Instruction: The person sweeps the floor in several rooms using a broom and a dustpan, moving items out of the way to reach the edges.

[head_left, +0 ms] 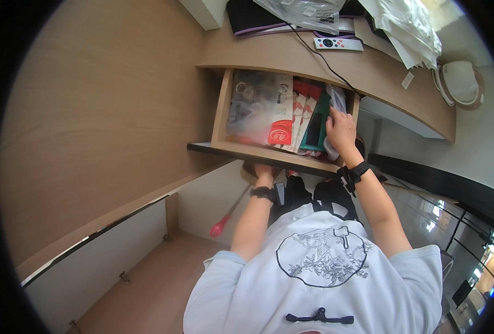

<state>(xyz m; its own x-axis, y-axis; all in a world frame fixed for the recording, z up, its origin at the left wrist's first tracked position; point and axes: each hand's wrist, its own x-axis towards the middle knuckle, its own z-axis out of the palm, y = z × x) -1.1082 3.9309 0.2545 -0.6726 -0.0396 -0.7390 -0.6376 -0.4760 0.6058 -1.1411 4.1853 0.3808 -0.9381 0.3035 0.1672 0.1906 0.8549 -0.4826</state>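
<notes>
Pale wood forms the open drawer, pulled out from under the desk's curved front edge. A cloudy plastic bag fills its left half, with a white and red packet at the bag's right edge. Red and white packets lie slanted near the middle, then a green packet with a dark panel, and clear plastic wrap along the right wall. The right hand reaches over the drawer's right end, fingers bent beside the green packet and the wrap; whether they grip anything I cannot tell, and the hand hides part of that end. The left hand is just below the drawer's front edge, partly hidden, its grip unclear. Lower left of it is a tool with a red handle. On the desk, a black cable runs past the remote to the drawer's right rear corner. A clear bag lies toward the back edge, a white bag farther right, and a white rounded appliance stands by the right end.
</notes>
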